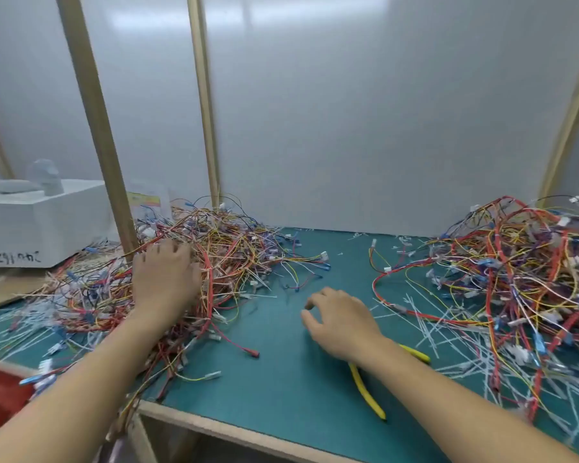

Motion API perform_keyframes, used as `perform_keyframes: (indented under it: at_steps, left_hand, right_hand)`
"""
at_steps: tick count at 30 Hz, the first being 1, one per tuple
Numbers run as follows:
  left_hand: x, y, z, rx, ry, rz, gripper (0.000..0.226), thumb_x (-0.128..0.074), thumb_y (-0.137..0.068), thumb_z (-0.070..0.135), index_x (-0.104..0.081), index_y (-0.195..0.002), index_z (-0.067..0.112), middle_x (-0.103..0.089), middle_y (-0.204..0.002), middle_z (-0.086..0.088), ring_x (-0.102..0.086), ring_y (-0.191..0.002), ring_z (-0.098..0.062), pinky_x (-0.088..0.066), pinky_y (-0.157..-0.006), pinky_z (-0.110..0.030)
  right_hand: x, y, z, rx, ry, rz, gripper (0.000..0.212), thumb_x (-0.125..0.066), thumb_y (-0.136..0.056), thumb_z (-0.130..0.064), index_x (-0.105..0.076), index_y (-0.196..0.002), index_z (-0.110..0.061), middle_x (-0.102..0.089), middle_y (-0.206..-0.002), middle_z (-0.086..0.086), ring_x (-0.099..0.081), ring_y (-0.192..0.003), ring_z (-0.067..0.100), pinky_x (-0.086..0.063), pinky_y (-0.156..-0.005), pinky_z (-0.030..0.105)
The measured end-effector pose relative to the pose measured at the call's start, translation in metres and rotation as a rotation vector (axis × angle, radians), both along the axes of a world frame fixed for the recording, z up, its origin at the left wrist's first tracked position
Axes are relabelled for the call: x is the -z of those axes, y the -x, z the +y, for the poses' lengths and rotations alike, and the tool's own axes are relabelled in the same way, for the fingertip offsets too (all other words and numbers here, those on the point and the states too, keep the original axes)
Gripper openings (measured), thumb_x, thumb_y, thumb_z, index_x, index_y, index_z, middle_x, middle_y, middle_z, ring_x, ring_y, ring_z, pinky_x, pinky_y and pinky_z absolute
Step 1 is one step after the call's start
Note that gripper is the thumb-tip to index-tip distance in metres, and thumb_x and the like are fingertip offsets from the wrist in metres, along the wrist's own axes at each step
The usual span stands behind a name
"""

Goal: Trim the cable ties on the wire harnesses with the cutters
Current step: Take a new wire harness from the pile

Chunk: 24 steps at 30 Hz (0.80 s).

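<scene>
Head view: 2 tangled heaps of wire harnesses sit on the green mat [281,379], well apart. The left heap [234,259] bristles with untrimmed white cable ties [263,297]. The right heap [515,279] is ringed by cut white tie offcuts [425,324].

The left hand [164,275] lies palm down on the left heap with its fingers spread loosely over the wires; motion blur hides whether any wire is hooked. The right hand [341,322] hovers palm down over bare mat between the heaps, its fingers loosely curled around nothing.

The cutters [367,392] lie flat on the mat, ungripped, partly under the right wrist. Their 2 yellow handles splay apart, one running toward the near edge and the other toward the right. The cutting head is hidden beneath the wrist.

A white box [37,222] stands at the far left behind a wooden post [94,111].
</scene>
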State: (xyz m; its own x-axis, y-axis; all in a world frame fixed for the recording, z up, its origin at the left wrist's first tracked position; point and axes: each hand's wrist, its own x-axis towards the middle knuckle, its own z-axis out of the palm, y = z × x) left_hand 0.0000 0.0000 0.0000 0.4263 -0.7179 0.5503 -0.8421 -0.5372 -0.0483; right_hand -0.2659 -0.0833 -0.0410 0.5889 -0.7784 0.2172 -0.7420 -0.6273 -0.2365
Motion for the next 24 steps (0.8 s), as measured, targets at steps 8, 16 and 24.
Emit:
perform_keyframes:
  at_steps: [8,16,24]
  left_hand:
    - [0.015,-0.012,0.004,-0.014,-0.08,0.001,0.017,-0.053,-0.094,0.03,-0.07,-0.095,0.024,-0.073,-0.093,0.003,-0.066,-0.092,-0.022,-0.039,-0.101,-0.043]
    - [0.019,0.023,-0.013,0.085,0.111,-0.061,0.026,-0.059,-0.09,0.029,-0.076,-0.094,0.011,-0.068,-0.112,-0.014,-0.059,-0.109,-0.034,-0.036,-0.106,-0.049]
    - [-0.004,0.025,-0.036,-0.069,-0.123,0.052,0.025,-0.051,-0.095,0.033,-0.071,-0.095,0.019,-0.07,-0.099,-0.005,-0.062,-0.099,-0.026,-0.038,-0.101,-0.044]
  right_hand:
    - [0.008,-0.037,-0.003,-0.035,-0.03,-0.016,0.037,-0.04,-0.097,-0.047,-0.065,-0.111,-0.024,-0.063,-0.115,0.001,-0.056,-0.11,0.025,-0.043,-0.092,0.037]
    - [0.001,-0.03,-0.012,0.017,-0.072,-0.105,0.034,-0.042,-0.097,-0.046,-0.066,-0.104,-0.023,-0.064,-0.114,0.0,-0.058,-0.107,0.025,-0.046,-0.085,0.036]
    - [-0.007,-0.002,-0.012,0.055,-0.085,-0.144,0.034,-0.043,-0.096,-0.044,-0.067,-0.099,-0.021,-0.067,-0.107,0.0,-0.061,-0.1,0.025,-0.051,-0.086,0.039]
